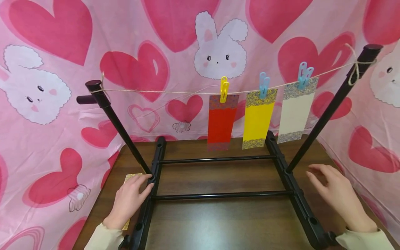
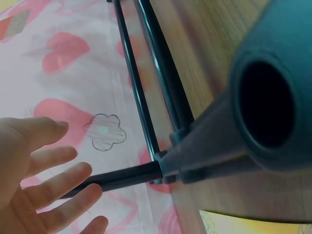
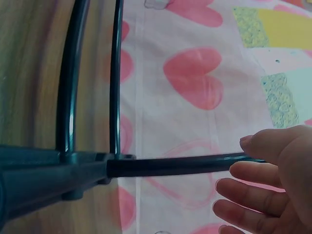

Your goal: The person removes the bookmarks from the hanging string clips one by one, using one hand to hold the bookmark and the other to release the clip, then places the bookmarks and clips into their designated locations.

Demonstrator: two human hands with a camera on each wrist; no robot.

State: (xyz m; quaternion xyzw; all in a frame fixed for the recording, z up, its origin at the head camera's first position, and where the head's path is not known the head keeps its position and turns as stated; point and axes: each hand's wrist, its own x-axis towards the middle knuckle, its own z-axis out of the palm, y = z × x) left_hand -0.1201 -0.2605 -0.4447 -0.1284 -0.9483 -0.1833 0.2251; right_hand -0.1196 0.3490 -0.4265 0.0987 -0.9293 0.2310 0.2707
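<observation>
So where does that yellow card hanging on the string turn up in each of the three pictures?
Head view: the yellow card hangs mid-right from a blue peg, between the red card and the cream card.
Left wrist view: not in it.
Right wrist view: top right corner, seen sideways.
Shared landmark: the black rack on the wooden table.

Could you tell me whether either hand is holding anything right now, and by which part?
Nothing is held. The left hand lies flat on a gold paper strip beside the black rack; the right hand hovers open near the rack's other side.
</observation>
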